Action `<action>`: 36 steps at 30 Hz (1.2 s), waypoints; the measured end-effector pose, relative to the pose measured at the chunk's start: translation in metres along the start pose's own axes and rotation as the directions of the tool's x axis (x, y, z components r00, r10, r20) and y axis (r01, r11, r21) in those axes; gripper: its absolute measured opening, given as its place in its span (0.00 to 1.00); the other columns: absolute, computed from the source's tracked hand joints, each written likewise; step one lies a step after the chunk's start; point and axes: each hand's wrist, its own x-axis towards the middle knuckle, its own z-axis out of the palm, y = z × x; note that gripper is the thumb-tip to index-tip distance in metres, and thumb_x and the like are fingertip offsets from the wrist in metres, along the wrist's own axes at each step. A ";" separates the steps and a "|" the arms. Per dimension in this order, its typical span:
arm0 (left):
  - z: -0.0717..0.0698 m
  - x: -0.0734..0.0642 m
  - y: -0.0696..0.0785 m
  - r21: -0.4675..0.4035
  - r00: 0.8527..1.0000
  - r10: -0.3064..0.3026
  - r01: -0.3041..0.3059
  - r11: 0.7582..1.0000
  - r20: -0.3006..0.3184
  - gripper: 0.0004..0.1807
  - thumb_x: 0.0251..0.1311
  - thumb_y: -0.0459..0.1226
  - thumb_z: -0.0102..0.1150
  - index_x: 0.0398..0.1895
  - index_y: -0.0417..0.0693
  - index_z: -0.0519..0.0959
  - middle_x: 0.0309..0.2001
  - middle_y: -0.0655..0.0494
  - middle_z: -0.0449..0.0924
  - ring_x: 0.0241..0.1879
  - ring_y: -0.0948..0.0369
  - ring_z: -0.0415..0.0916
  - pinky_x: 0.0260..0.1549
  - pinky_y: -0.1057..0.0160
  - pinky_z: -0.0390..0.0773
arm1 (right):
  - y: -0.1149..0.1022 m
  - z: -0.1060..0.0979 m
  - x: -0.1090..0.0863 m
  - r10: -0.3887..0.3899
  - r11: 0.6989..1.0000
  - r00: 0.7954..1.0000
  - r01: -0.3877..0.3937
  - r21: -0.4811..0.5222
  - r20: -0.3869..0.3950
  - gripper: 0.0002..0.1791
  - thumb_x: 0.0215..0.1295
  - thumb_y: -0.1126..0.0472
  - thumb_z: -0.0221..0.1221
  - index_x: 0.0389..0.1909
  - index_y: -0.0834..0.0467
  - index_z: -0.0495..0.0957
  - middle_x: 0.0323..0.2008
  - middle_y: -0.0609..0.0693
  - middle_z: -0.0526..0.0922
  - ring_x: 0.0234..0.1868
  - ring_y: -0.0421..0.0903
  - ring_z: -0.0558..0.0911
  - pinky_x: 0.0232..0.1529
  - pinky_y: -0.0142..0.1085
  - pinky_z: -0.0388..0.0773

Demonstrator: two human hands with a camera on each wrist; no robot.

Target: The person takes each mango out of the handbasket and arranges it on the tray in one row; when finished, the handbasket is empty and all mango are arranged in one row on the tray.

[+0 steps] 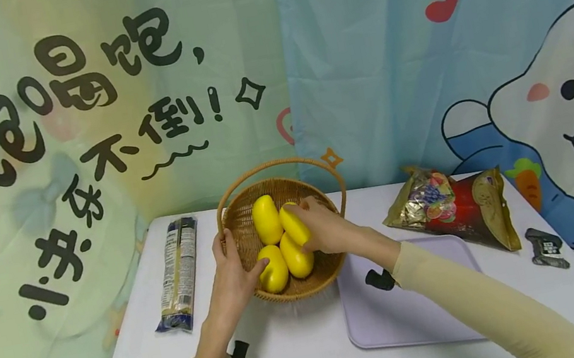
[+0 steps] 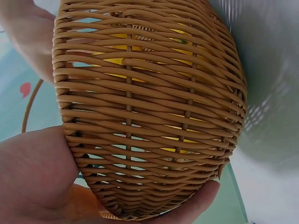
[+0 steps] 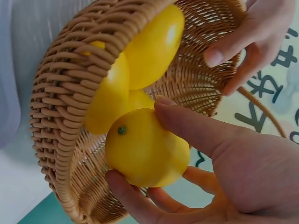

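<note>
A wicker basket (image 1: pixel 295 289) with an arched handle stands on the table, several yellow mangoes inside. My left hand (image 1: pixel 232 281) grips the basket's left rim, thumb over the inside, and the left wrist view shows its fingers along the woven side (image 2: pixel 154 102). Inside the basket, my right hand (image 1: pixel 324 227) holds one mango (image 3: pixel 147 147) between thumb and fingers; a small green stem nub shows on it. Around it lie other mangoes: one (image 1: pixel 267 221) at the back, one (image 1: pixel 272 271) near the left thumb and one (image 1: pixel 296 257) below the held fruit.
A lilac tray (image 1: pixel 404 321) lies right of the basket, partly under my right forearm. Behind it rests a gold and red snack bag (image 1: pixel 450 208). A small dark packet (image 1: pixel 547 248) is at the far right, and a long plastic-wrapped pack (image 1: pixel 177 275) at the left. Printed curtains hang behind the table.
</note>
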 end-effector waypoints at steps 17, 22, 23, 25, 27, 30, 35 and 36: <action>0.000 0.000 0.000 0.001 1.000 -0.004 0.004 1.000 0.002 0.56 0.63 0.45 0.69 0.81 0.34 0.42 0.79 0.33 0.37 0.62 0.35 0.73 0.52 0.45 0.83 | 0.004 -0.023 -0.068 -0.043 0.996 0.993 0.051 0.072 -0.106 0.51 0.60 0.60 0.72 0.81 0.49 0.54 0.72 0.62 0.60 0.57 0.55 0.77 0.51 0.44 0.81; -0.001 0.001 -0.001 0.005 1.000 -0.007 0.007 1.000 -0.001 0.56 0.63 0.45 0.69 0.81 0.34 0.42 0.80 0.33 0.37 0.61 0.35 0.74 0.50 0.46 0.84 | 0.013 -0.028 -0.085 -0.049 0.997 0.988 0.058 0.059 -0.148 0.52 0.59 0.60 0.73 0.80 0.49 0.55 0.70 0.63 0.61 0.53 0.55 0.78 0.49 0.45 0.82; -0.001 0.001 -0.001 0.002 1.000 -0.006 0.006 1.000 -0.003 0.56 0.63 0.45 0.69 0.81 0.34 0.42 0.80 0.33 0.37 0.62 0.34 0.74 0.51 0.45 0.83 | 0.015 -0.029 -0.089 -0.047 0.997 0.987 0.056 0.052 -0.156 0.52 0.58 0.59 0.74 0.80 0.49 0.55 0.70 0.63 0.61 0.53 0.55 0.78 0.49 0.46 0.82; -0.001 0.001 -0.001 -0.002 1.000 -0.006 0.006 1.000 -0.002 0.56 0.63 0.45 0.69 0.81 0.34 0.42 0.80 0.33 0.37 0.63 0.34 0.73 0.53 0.44 0.83 | 0.018 -0.031 -0.096 -0.040 0.998 0.986 0.049 0.049 -0.164 0.51 0.59 0.59 0.74 0.80 0.49 0.56 0.70 0.63 0.61 0.52 0.55 0.78 0.50 0.47 0.83; 0.000 0.001 -0.001 -0.003 1.000 -0.005 0.005 1.000 -0.001 0.56 0.63 0.45 0.69 0.81 0.34 0.42 0.80 0.33 0.37 0.62 0.34 0.73 0.53 0.44 0.83 | 0.022 -0.034 -0.105 -0.014 0.998 0.985 0.024 0.056 -0.173 0.50 0.59 0.57 0.73 0.79 0.48 0.56 0.70 0.62 0.62 0.52 0.55 0.78 0.50 0.48 0.84; 0.000 0.001 -0.001 -0.001 1.000 -0.002 0.002 1.000 -0.004 0.56 0.63 0.45 0.69 0.81 0.34 0.42 0.79 0.33 0.38 0.60 0.34 0.75 0.49 0.45 0.84 | 0.031 -0.037 -0.118 0.020 0.998 0.981 -0.008 0.063 -0.195 0.49 0.61 0.55 0.72 0.79 0.47 0.56 0.69 0.61 0.62 0.51 0.56 0.77 0.49 0.48 0.84; -0.001 0.000 -0.001 -0.003 1.000 0.003 -0.003 1.000 -0.011 0.56 0.63 0.45 0.69 0.81 0.33 0.43 0.79 0.32 0.38 0.61 0.34 0.74 0.51 0.44 0.83 | 0.049 -0.040 -0.129 0.049 0.998 0.968 -0.036 0.060 -0.245 0.50 0.60 0.52 0.72 0.79 0.50 0.56 0.66 0.61 0.65 0.50 0.54 0.77 0.49 0.48 0.84; -0.001 0.001 -0.001 -0.001 1.000 0.006 -0.006 1.000 -0.012 0.56 0.63 0.45 0.69 0.81 0.33 0.43 0.79 0.32 0.38 0.62 0.33 0.73 0.52 0.44 0.82 | 0.053 -0.039 -0.129 0.057 0.997 0.966 -0.042 0.063 -0.253 0.50 0.60 0.52 0.73 0.79 0.50 0.56 0.66 0.61 0.65 0.50 0.54 0.77 0.49 0.48 0.84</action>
